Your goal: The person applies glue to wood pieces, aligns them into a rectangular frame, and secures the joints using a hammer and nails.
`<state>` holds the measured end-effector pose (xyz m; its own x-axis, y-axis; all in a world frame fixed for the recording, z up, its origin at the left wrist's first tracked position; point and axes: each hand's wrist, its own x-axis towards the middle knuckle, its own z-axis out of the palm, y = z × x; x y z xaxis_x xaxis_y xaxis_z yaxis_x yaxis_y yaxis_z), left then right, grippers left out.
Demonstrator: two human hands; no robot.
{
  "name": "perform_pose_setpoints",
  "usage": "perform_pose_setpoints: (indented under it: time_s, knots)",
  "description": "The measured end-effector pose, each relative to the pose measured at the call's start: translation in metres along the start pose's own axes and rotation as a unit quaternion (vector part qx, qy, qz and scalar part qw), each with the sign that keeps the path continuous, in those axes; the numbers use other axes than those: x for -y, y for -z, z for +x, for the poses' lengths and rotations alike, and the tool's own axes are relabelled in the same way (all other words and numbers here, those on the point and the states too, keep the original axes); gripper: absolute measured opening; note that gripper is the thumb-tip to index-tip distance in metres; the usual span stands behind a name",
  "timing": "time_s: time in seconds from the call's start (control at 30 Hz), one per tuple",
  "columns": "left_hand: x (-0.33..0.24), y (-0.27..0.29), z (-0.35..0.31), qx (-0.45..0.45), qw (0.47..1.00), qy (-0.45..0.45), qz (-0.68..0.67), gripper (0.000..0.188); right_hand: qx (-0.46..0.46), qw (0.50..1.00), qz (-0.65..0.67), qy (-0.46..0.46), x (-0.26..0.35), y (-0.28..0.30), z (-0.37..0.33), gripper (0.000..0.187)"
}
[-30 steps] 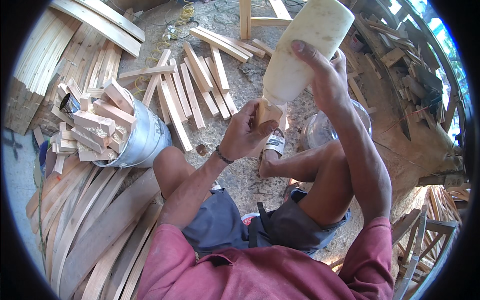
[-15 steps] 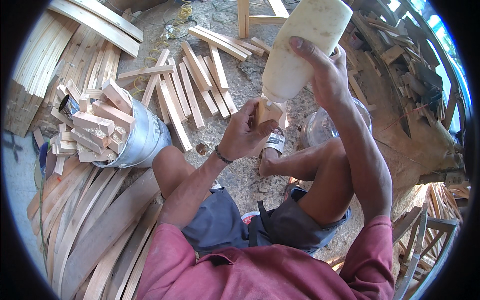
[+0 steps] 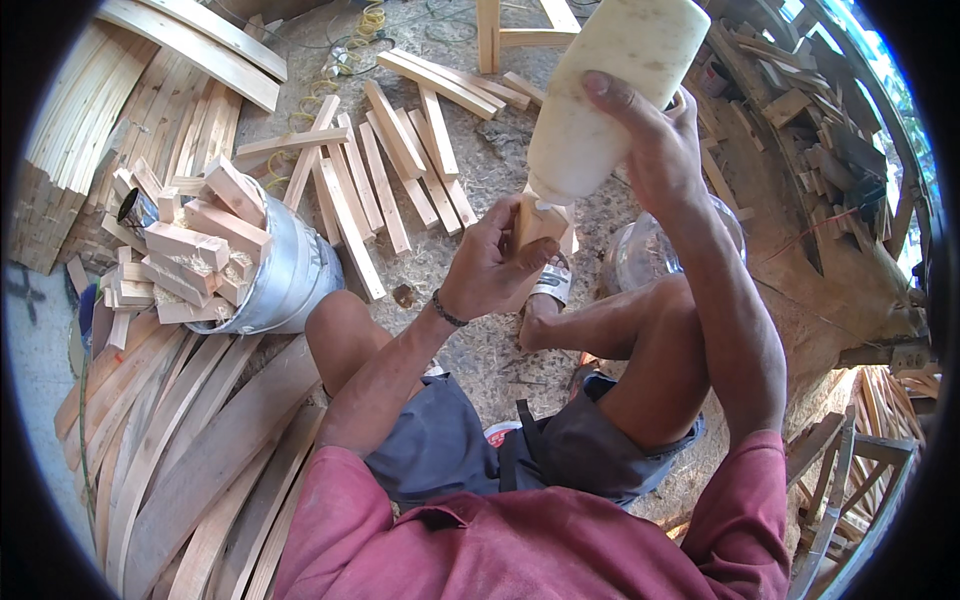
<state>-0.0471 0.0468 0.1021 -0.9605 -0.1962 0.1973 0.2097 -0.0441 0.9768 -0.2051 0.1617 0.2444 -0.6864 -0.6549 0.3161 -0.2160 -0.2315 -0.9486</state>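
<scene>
Head — more white fluid (image 3: pixel 543 205) on block (image 3: pixel 527 228)

The left grip (image 3: pixel 480 272) holds a wooden block (image 3: pixel 533 228); the right grip (image 3: pixel 660 155) tilts a bottle (image 3: pixel 632 55) over it; left of the block stands a bucket (image 3: pixel 297 278).

A smudged off-white bottle (image 3: pixel 605 110), broad and rounded, tips upside down in the right hand (image 3: pixel 655 140), its neck pointing down at the end of a pale, square-edged piece of wood (image 3: pixel 527 240). The wood stands tilted in the left hand (image 3: pixel 490 265), end up, just below the bottle; whether the two touch is unclear.
</scene>
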Motion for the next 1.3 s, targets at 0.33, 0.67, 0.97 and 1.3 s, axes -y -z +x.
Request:
perform_pose_setpoints:
  time_s: [0.33, 0.67, 0.97, 1.3]
  knots:
    - [0.003, 0.003, -0.002, -0.029, 0.999, -0.002, -0.045, 0.049, -0.017, 0.99, -0.141, -0.002, -0.024, 0.028, 0.009, 0.047]
    - [0.026, 0.013, 0.003, -0.092, 0.993, 0.003, 0.069, 0.052, 0.052, 0.802, -0.484, -0.346, -0.241, 0.139, 0.005, 0.065]
    - [0.065, 0.028, 0.008, -0.051, 0.981, 0.166, 0.083, 0.054, 0.157, 0.705, -0.62, -0.307, -0.301, 0.117, -0.019, 0.043]
    - [0.142, 0.0, 0.1, 0.043, 0.979, 0.14, 0.14, 0.064, 0.023, 0.954, 0.122, -0.273, -0.264, 0.074, -0.109, 0.071]
